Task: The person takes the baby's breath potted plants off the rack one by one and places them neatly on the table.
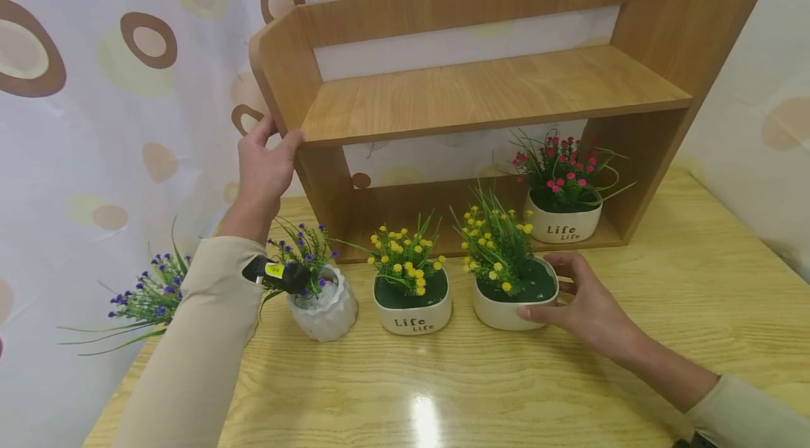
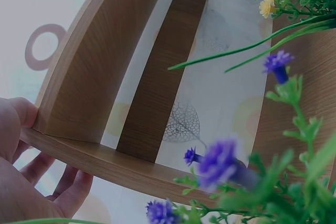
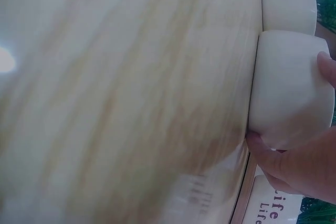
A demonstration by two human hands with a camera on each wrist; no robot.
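My left hand (image 1: 267, 165) grips the left side panel of a two-tier wooden shelf (image 1: 493, 86), thumb on its front edge. In the left wrist view the fingers (image 2: 73, 190) curl behind that panel. My right hand (image 1: 591, 307) holds a white flowerpot (image 1: 506, 313) with yellow artificial flowers by its right end, thumb at the front and fingers round the back. The pot sits on the table in front of the shelf. Its blank side shows in the right wrist view, with the thumb and a finger against the pot (image 3: 291, 90).
Left of the held pot stands another yellow-flowered pot (image 1: 414, 314) marked Life. A ribbed white pot (image 1: 325, 311) with purple flowers is beside it, and more purple flowers (image 1: 155, 290) are at the far left. A pink-flowered pot (image 1: 563, 223) stands on the lower shelf, right side.
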